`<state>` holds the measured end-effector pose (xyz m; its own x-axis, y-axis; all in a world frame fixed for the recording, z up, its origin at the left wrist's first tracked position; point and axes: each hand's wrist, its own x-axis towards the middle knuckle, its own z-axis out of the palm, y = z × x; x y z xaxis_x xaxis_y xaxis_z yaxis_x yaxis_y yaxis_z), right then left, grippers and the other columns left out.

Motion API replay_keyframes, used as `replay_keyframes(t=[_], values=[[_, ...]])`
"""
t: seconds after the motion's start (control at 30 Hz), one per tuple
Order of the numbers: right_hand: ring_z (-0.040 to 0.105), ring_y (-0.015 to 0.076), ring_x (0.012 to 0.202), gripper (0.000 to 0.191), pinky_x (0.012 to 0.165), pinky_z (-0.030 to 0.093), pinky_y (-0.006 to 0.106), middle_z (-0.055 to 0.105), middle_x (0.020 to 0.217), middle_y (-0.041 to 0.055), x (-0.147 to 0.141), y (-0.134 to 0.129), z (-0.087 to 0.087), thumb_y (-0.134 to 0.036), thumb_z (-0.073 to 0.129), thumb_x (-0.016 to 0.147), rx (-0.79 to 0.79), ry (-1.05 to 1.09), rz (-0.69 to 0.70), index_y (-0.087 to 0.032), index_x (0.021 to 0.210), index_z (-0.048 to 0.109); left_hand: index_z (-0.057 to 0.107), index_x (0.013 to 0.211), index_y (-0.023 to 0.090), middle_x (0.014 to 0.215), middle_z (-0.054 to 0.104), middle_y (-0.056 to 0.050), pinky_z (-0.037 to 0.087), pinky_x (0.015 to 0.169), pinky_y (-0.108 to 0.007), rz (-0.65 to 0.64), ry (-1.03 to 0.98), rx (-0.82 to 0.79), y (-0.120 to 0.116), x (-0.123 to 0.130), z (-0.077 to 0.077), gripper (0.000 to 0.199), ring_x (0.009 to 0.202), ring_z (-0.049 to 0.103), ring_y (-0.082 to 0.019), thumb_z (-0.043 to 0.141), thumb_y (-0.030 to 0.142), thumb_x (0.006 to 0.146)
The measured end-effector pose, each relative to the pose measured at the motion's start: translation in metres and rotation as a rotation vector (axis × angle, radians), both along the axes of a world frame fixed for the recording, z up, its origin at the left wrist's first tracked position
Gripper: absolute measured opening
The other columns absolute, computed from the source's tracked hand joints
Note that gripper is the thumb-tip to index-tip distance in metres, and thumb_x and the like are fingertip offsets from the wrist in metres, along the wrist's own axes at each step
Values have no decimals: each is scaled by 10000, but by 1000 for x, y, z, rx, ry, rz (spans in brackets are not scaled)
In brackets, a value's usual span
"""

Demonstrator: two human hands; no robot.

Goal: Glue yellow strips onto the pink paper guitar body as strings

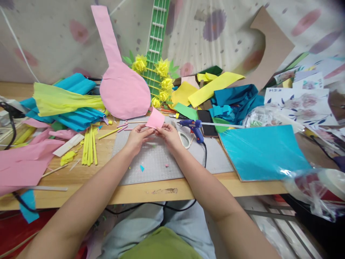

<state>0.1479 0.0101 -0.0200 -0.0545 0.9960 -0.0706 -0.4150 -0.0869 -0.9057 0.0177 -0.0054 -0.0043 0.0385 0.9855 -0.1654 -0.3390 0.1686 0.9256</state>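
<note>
A small piece of pink crepe paper (155,118) is held up between my two hands, above the grey cutting mat (151,169). My left hand (138,137) pinches its lower left edge. At the lower right edge, the fingers of my right hand (168,135) are closed on the same piece. Just right of my right hand lie white-handled scissors (185,140), partly covered. A blue glue gun (192,127) with a long glue stick rests beside them on the mat. Whether a stick sits along the paper's lower edge is hard to tell.
Behind stand a pink guitar-shaped cutout (124,93) and a green fretboard (157,36) with yellow paper flowers (163,68). Yellow strips (88,145) and crepe paper (67,97) lie left. A phone (207,120) and a blue sheet (264,151) are right. A black cord (205,154) crosses the mat.
</note>
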Motion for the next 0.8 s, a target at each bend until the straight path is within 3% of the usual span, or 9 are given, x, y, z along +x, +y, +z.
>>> replay_keyframes(t=[0.23, 0.4, 0.5, 0.63, 0.7, 0.8], values=[[593, 83, 539, 325, 613, 512, 224, 615, 566, -36, -5, -5, 2, -231, 755, 528, -60, 36, -1, -175, 687, 477, 665, 757, 119, 775, 689, -65, 494, 656, -232, 76, -75, -22, 1, 10, -4, 265, 700, 634, -131, 737, 272, 553], [608, 93, 593, 306, 656, 515, 246, 625, 606, -30, -7, -6, 8, -257, 722, 592, -21, -124, 63, -178, 777, 492, 657, 700, 114, 716, 687, -68, 490, 683, -264, 167, -66, -11, 3, 9, -6, 246, 692, 644, -155, 740, 281, 540], [610, 108, 625, 361, 619, 506, 249, 639, 672, -18, 16, -13, 26, -281, 730, 584, 22, -407, 169, -192, 865, 522, 653, 714, 114, 735, 690, -75, 493, 684, -268, 200, -60, 2, 7, 1, -6, 236, 730, 651, -169, 732, 271, 557], [591, 128, 594, 294, 517, 453, 230, 652, 693, 38, 81, -29, 57, -428, 667, 637, 33, -941, 454, -169, 757, 599, 642, 689, 104, 725, 683, -70, 503, 684, -278, 252, -28, -18, 10, -10, -5, 171, 688, 647, -152, 710, 224, 589], [584, 140, 583, 341, 494, 428, 232, 646, 653, 49, 116, -35, 65, -504, 618, 655, -70, -1169, 409, -166, 680, 591, 645, 692, 99, 705, 679, -62, 505, 685, -279, 265, -9, -22, 11, -13, -4, 157, 662, 641, -142, 703, 208, 594], [551, 154, 550, 426, 460, 361, 244, 623, 607, 51, 151, -34, 63, -595, 603, 609, -129, -1560, 93, -171, 633, 574, 654, 699, 99, 686, 675, -54, 505, 682, -279, 261, 16, 0, 11, -12, -5, 177, 648, 634, -139, 712, 213, 576]])
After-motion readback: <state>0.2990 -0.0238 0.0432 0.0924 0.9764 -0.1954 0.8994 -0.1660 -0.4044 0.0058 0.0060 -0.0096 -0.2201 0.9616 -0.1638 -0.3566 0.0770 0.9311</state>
